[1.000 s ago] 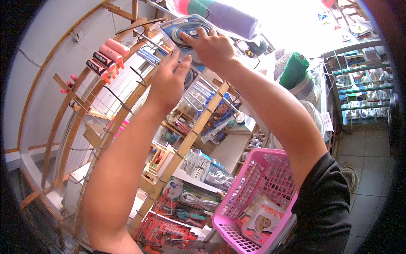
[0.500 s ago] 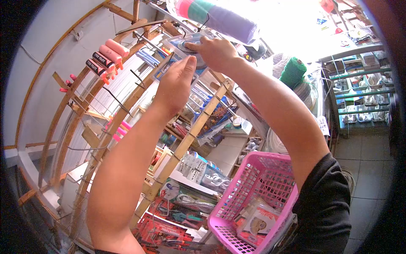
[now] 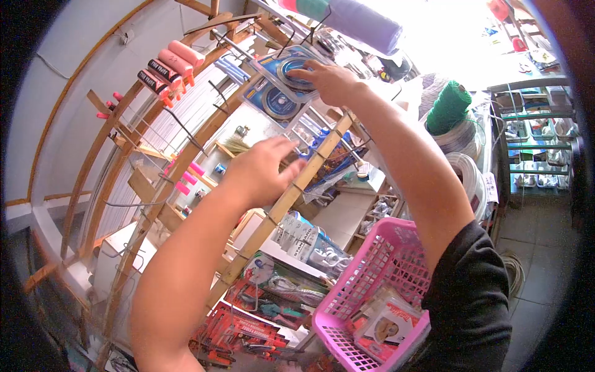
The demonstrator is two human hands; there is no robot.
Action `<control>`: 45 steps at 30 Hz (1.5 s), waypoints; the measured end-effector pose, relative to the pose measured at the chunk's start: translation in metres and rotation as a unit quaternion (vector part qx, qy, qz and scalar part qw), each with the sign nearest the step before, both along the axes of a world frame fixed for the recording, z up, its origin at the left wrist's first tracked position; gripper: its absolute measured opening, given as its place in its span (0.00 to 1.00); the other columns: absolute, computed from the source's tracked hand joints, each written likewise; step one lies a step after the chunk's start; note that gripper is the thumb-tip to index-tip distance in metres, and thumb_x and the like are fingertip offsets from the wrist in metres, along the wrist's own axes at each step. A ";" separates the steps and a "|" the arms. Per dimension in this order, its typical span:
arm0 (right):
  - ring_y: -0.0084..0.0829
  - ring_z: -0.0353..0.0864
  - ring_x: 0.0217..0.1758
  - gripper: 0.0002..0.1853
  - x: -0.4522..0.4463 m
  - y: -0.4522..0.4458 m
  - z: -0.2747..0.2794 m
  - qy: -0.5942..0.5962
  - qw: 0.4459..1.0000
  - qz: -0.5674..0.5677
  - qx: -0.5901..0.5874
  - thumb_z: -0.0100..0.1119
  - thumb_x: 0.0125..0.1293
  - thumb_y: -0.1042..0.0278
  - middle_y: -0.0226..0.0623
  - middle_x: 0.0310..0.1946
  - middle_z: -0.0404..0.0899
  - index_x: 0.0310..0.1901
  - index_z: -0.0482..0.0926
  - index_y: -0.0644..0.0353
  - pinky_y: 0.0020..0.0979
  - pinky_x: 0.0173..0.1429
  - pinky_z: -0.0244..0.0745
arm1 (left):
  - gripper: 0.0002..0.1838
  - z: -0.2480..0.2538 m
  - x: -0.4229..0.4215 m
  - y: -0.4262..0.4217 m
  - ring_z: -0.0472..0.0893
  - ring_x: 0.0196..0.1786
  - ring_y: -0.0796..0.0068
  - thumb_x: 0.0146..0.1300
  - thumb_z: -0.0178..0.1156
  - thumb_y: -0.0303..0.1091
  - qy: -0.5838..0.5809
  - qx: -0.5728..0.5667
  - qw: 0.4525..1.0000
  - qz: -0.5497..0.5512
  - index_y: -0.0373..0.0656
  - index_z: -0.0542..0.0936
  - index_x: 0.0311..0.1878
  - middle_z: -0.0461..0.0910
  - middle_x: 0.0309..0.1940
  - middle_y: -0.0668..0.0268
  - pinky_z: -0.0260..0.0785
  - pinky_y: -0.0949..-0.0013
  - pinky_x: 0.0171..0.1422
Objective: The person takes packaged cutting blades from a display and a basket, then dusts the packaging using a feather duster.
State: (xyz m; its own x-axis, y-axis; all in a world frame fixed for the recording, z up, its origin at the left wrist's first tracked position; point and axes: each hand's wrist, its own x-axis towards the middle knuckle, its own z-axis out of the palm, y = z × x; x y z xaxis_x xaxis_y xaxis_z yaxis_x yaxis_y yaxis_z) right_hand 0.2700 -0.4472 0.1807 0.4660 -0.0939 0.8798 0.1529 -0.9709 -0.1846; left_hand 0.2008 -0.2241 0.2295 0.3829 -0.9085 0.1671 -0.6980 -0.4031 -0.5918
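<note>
Two blue blister packs hang from the rack, each with a round, disc-like item inside. My right hand (image 3: 338, 85) is at the right edge of the upper blister pack (image 3: 291, 69), gripping it, with a digit lying across its front. The lower blister pack (image 3: 277, 105) overlaps below it. My left hand (image 3: 260, 173) is lower, in front of the wooden rack bar (image 3: 279, 211). It holds nothing; its fingers are loosely bent and the thumb is apart from them.
A pink basket (image 3: 334, 313) with packaged goods (image 3: 387, 328) is below my right arm. Pink-capped tubes (image 3: 176, 65) hang at upper left, near bare metal hooks (image 3: 186, 133). Green twine (image 3: 449, 108) stands at right. Red-carded tools (image 3: 238, 332) hang at the bottom.
My left hand has left the blister packs and dropped down and slightly right. The right hand stays at the upper pack. The whole view has shifted a little, uncovering more of both packs.
</note>
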 end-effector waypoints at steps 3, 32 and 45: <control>0.40 0.75 0.46 0.40 0.012 0.014 0.007 0.039 0.999 0.000 0.008 0.48 0.50 0.80 0.36 0.60 0.56 0.62 0.50 0.29 0.33 0.41 0.75 | 0.24 0.006 -0.006 0.023 0.68 0.55 0.62 0.59 0.46 0.49 0.005 0.021 0.997 0.077 0.44 0.70 0.52 0.68 0.52 0.60 0.62 0.64 0.56; 0.39 0.58 0.63 0.38 0.093 0.047 -0.004 0.142 0.984 -0.062 -0.084 0.49 0.52 0.77 0.33 0.65 0.48 0.62 0.50 0.33 0.34 0.51 0.72 | 0.22 0.016 0.010 0.082 0.67 0.56 0.62 0.57 0.50 0.46 0.062 0.027 0.992 0.110 0.49 0.70 0.54 0.67 0.54 0.60 0.60 0.64 0.59; 0.39 0.72 0.51 0.23 0.043 0.066 -0.002 0.104 0.989 -0.002 -0.108 0.47 0.54 0.69 0.40 0.58 0.61 0.54 0.65 0.47 0.37 0.48 0.71 | 0.20 0.006 -0.014 0.088 0.71 0.51 0.62 0.53 0.50 0.36 0.095 0.039 0.992 0.077 0.49 0.71 0.52 0.71 0.49 0.61 0.64 0.64 0.55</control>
State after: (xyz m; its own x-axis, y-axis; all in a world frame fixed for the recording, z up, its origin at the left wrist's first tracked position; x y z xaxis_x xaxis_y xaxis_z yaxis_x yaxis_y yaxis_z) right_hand 0.3134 -0.3809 0.1788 0.6388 0.0839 0.7648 0.1293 -0.9916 0.0008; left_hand 0.1872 -0.1365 0.2351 0.5354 -0.8445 0.0105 -0.7340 -0.4715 -0.4888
